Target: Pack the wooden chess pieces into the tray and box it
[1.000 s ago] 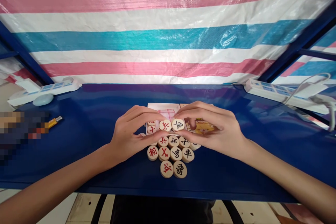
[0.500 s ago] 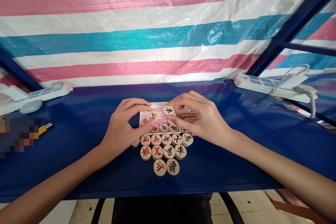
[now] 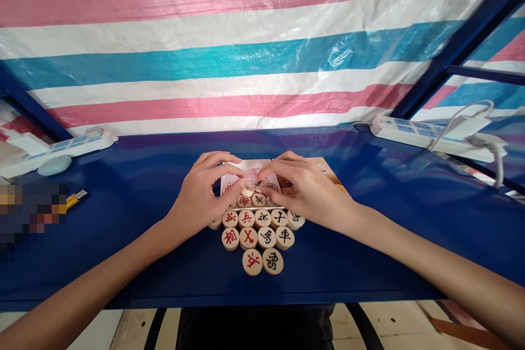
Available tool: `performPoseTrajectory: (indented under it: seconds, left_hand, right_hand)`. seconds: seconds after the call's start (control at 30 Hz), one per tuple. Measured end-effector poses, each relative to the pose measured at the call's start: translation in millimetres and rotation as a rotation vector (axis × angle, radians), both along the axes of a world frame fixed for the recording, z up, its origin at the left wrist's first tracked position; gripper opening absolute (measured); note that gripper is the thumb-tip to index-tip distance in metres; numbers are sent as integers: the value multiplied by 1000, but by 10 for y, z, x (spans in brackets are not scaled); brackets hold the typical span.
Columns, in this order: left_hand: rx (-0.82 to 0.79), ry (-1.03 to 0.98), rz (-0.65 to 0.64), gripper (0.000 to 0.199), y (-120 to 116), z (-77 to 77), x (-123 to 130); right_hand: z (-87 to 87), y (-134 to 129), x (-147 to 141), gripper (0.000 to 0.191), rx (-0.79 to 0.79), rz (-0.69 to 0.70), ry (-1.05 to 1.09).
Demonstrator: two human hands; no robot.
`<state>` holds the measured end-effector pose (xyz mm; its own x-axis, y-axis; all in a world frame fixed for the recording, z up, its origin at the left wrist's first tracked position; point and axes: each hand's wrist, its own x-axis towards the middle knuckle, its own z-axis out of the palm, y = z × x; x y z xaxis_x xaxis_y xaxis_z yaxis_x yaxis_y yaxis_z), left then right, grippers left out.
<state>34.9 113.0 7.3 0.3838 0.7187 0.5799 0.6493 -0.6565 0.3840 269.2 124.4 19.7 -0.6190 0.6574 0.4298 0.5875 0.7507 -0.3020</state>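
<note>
Red-lettered disc (image 3: 246, 191) and black-lettered disc (image 3: 258, 184) have moved closer together and tipped, mid-frame at the white box (image 3: 259, 164).

Left hand (image 3: 197, 191) pinches the red one, right hand (image 3: 314, 186) the black, thumb and fingertips on each, though fingers cover part of the black one. Probably light, stiff and pretty tough, maybe slick-faced; I'd grab them by the round edge.

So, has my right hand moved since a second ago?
Yes. Your right hand has shifted left, judged against the right-hand power strip: the gap between them is wider now.
</note>
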Motion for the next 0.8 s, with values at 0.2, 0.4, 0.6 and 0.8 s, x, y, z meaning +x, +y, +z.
performPoseTrajectory:
  seconds: [0.2, 0.4, 0.6, 0.8]
  left_hand:
    - [12, 86, 35, 6, 15, -46, 13]
    - [-89, -18, 25, 7, 27, -28, -1]
    - [-13, 3, 10, 8, 15, -33, -8]
    - [20, 89, 39, 5, 7, -25, -1]
  right_hand:
    - [-78, 69, 15, 9, 29, 72, -30]
    - [-59, 52, 15, 14, 10, 121, 18]
    - [-48, 48, 25, 16, 21, 138, 21]
    - [-97, 78, 37, 18, 35, 148, 16]
